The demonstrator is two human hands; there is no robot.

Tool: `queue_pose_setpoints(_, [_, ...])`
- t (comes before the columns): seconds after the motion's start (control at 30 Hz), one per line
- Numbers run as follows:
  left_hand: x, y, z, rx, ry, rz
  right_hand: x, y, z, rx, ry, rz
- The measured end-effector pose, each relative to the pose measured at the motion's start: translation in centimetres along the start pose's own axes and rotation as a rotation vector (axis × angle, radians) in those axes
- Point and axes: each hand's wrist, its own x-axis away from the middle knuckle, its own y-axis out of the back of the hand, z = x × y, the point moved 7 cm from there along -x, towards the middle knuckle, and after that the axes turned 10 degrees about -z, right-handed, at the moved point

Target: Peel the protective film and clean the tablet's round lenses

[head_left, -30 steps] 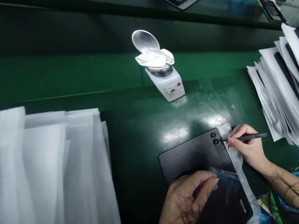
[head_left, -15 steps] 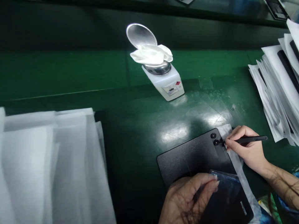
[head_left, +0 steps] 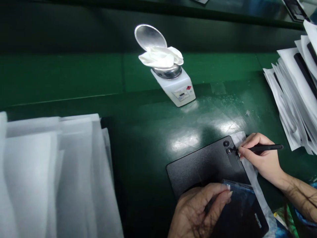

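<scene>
A black tablet [head_left: 198, 172] lies back side up on a white foam sleeve [head_left: 255, 173]. My right hand [head_left: 266, 158] grips slim black tweezers [head_left: 266, 147], their tip at the lower of the two round camera lenses [head_left: 229, 151] near the tablet's top corner. Over the tablet's lower part, my left hand [head_left: 200, 208] pinches a clear plastic film [head_left: 237, 186] between thumb and forefinger. The film's lower extent is hard to make out against the dark back.
A white dispenser bottle [head_left: 174, 87] with a raised metal lid stands behind the tablet, a white cloth [head_left: 160, 58] on its dish. White sleeves [head_left: 32, 172] are stacked at the left. More sleeves [head_left: 294, 96], some holding dark devices, lean at the right on the green table [head_left: 143, 132].
Almost nothing differs. Both hands keep their places, and the tweezers' tip stays at the lower lens.
</scene>
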Motion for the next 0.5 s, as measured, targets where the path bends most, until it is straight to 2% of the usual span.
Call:
queue_pose_setpoints(0.13, [0.4,-0.1,0.6,-0.001,0.042,0.052,0.0,0.0,0.1,-0.002,0.003,-0.006])
queue_pose_setpoints(0.33, [0.6,-0.2,0.9,0.02,0.055,0.043,0.1,0.0,0.0,-0.003,0.011,-0.004])
queue_pose_setpoints(0.5, [0.6,-0.4,1.2,0.016,0.06,0.087,0.1,0.0,0.2,0.017,0.06,0.003])
